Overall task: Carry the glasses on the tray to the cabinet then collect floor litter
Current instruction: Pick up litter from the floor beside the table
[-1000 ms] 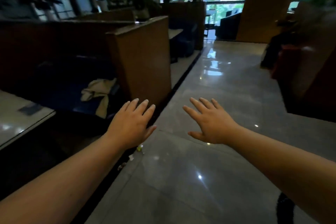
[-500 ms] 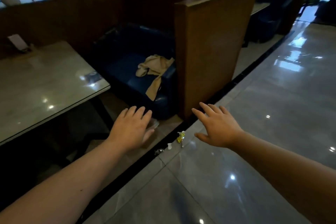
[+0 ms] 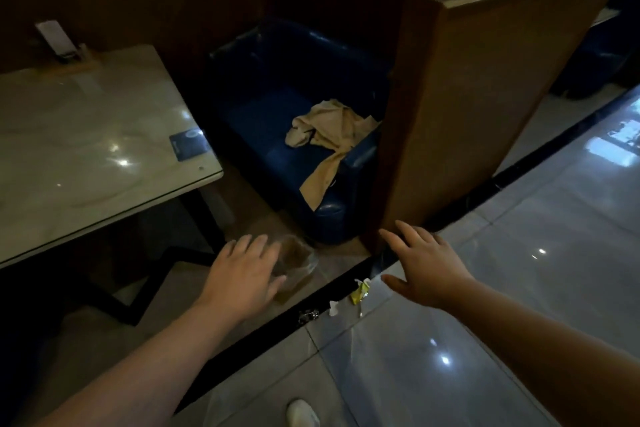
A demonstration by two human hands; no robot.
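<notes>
Litter lies on the floor beside a black floor strip (image 3: 242, 343): a yellow wrapper (image 3: 360, 292), a small white scrap (image 3: 334, 308) and a crumpled silvery scrap (image 3: 308, 315). A clear plastic bag (image 3: 297, 262) lies on the brown floor beside the blue seat. My left hand (image 3: 242, 272) hovers over the bag's left side, fingers spread, holding nothing. My right hand (image 3: 424, 265) is spread above the strip, just right of the yellow wrapper, also empty. No tray, glasses or cabinet are in view.
A pale marble table (image 3: 86, 149) stands at the left with a dark card (image 3: 188, 145) on it. A blue seat (image 3: 287, 149) holds a beige cloth (image 3: 329, 139). A wooden partition (image 3: 467, 97) rises at the right. Glossy grey tiles (image 3: 519, 288) spread right. My white shoe (image 3: 302, 413) shows below.
The view has swung down and left from the corridor toward the booth floor. The litter and plastic bag have come closer, and both spread hands now hover just above them.
</notes>
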